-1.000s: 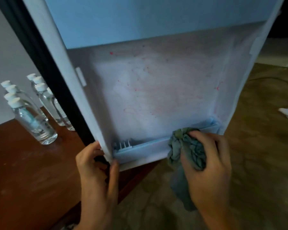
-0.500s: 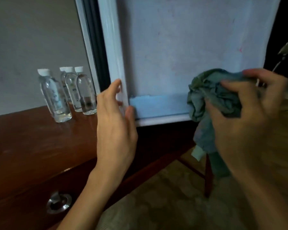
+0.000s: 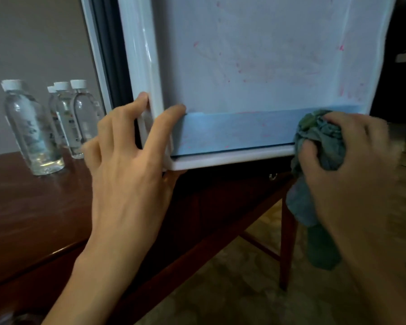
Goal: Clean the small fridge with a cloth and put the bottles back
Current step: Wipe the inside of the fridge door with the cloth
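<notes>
- A head-worn camera looks down at the white plastic inner face of a small fridge door, swung open over the front edge of a dark reddish wooden worktop.
- The left hand holds the door's lower left corner. Its fingers curl round the outer edge and its thumb rests on the left end of a pale blue plastic shelf rail.
- The right hand grips a bunched, crumpled grey-green cloth, pressed against the right end of that rail. A loose tail of the cloth hangs down below the door.
- Pink flecks and smears dot the door's white face, and fainter ones dot the blue rail.
- Four or more clear plastic water bottles with white caps stand upright in a cluster on the worktop, left of the door and well apart from it. None is back in the fridge yet.
- The step in hand appears to be wiping the door rail. To do it well, brace the door firmly with the left hand so it does not swing, then draw the cloth along the full rail with steady pressure.
- Turning the cloth to a clean fold would probably help avoid spreading the pink marks. The corners where the rail meets the door are likely to need a fingertip pushed in through the cloth.
</notes>
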{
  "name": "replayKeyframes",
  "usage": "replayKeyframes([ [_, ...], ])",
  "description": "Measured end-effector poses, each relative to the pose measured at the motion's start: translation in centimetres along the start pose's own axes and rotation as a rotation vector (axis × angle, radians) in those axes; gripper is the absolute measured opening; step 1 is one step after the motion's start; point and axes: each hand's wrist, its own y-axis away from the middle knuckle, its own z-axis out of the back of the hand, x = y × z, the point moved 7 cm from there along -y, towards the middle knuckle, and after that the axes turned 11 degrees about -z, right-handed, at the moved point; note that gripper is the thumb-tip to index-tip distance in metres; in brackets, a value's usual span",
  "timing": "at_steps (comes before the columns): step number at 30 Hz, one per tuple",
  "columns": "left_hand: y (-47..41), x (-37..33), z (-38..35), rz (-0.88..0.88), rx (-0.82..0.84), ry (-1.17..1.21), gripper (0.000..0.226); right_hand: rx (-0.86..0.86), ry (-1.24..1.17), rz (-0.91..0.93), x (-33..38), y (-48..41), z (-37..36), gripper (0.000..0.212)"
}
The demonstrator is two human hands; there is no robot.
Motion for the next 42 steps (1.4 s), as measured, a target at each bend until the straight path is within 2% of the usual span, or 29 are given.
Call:
replayKeyframes([
  [4, -0.4, 0.1, 0.0, -0.028, -0.001, -0.022, 0.08, 0.024, -0.001, 0.079, 1.1, -0.5, 0.0, 0.052],
  [9, -0.8, 0.5, 0.1, -0.103, 0.04, 0.022, 0.072, 0.071, -0.245, 0.048, 4.1, 0.9, 0.2, 0.051],
  [11, -0.9, 0.9, 0.2, -0.143, 0.064, 0.033, 0.073, 0.082, -0.213, 0.178, 7.3, 2.4, -0.3, 0.041],
  [14, -1.3, 1.4, 0.5, -0.192, 0.107, 0.082, 0.075, 0.181, -0.156, 0.331, 11.6, 4.5, -1.3, 0.039],
  [19, -2.5, 2.0, 1.7, -0.288, 0.184, 0.092, 0.077, 0.313, -0.046, 0.455, 14.1, 4.8, -1.4, 0.04],
  [23, -2.8, 1.5, 2.1, -0.293, 0.153, 0.079, 0.064, 0.373, 0.136, 0.545, 15.2, 4.6, -1.0, 0.032],
  [27, -2.7, 1.9, 2.5, -0.313, 0.117, 0.014, 0.074, 0.411, 0.216, 0.457, 14.5, 2.8, -0.5, 0.034],
  [29, -2.8, 2.2, 2.4, -0.33, 0.107, -0.004, 0.074, 0.379, 0.228, 0.401, 14.1, 2.7, -0.2, 0.036],
  [31, -2.9, 2.1, 2.3, -0.345, 0.092, -0.016, 0.071, 0.348, 0.234, 0.408, 14.7, 3.7, -0.1, 0.038],
  [37, -2.9, 2.0, 2.3, -0.354, 0.033, 0.018, 0.052, 0.401, 0.251, 0.49, 15.2, 4.6, -1.2, 0.041],
  [40, -2.9, 2.1, 2.1, -0.345, 0.066, 0.028, 0.061, 0.351, 0.229, 0.45, 13.9, 3.6, -0.8, 0.042],
  [42, -3.0, 2.2, 1.9, -0.324, 0.102, 0.0, 0.076, 0.344, 0.135, 0.369, 13.2, 3.3, -0.9, 0.041],
])
